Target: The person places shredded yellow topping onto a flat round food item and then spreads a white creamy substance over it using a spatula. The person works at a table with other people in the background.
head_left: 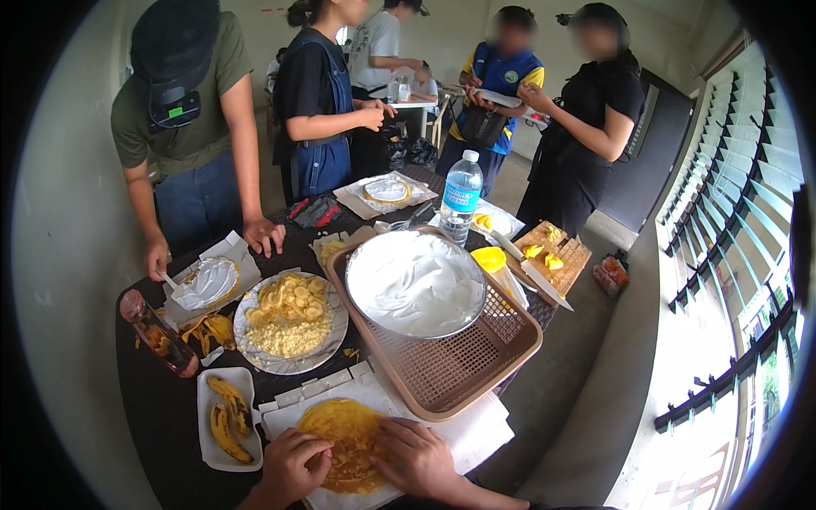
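Observation:
A round golden-brown crepe [350,425] lies on white paper [476,438] at the table's near edge. My left hand [295,466] is at its left edge, fingers curled and pinched on the rim. Over the right edge, my right hand [416,459] rests with its fingers stretched out and side by side; its thumb is mostly hidden. Just beyond the crepe stands a brown plastic basket [438,374] bearing a large bowl of white cream [416,285]. To the left, a plate [289,364] holds sliced bananas [293,302] and chopped yellow bits [289,337].
At left are a white tray [212,455] with two bananas [228,425] and a tall jar [157,331]. A water bottle [461,200], knife [544,283] and cutting board [565,255] with mango pieces stand far right. Across the table, a person [187,110] works on a cream-topped crepe [208,282].

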